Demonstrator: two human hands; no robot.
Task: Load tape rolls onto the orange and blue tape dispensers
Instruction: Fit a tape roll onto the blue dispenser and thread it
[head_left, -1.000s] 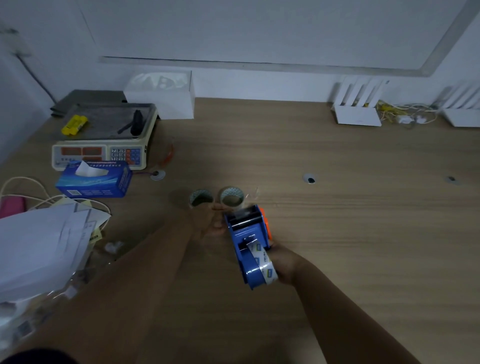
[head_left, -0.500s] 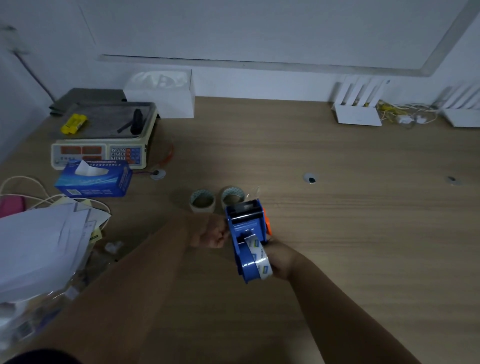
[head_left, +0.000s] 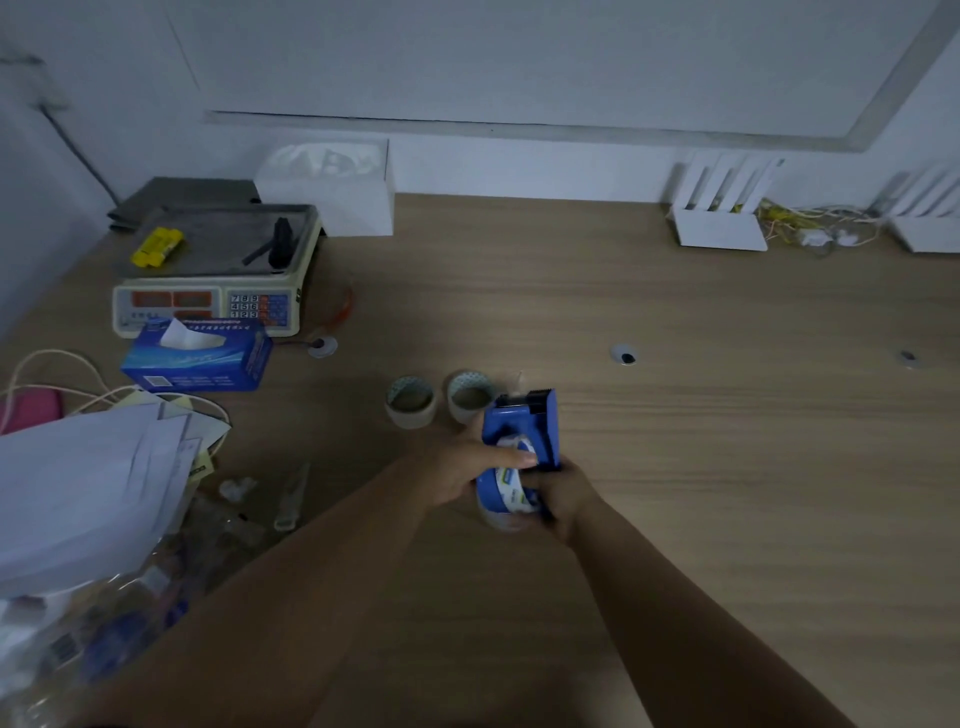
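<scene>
Head view: both hands, left hand (head_left: 462, 467) and right hand (head_left: 563, 499), grip blue tape dispenser (head_left: 524, 431) between them.

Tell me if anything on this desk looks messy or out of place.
Yes: at the left edge, a loose pile of white papers slumps over clear plastic wrappers and a white cable. The two spare tape rolls stand neatly.

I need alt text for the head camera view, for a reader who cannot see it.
Two bare hands hold a blue tape dispenser with a tape roll in it just above a wooden table: the left hand reaches over the roll, the right hand grips from below. Two spare tape rolls stand just behind; a scale and a tissue box sit at left.
</scene>
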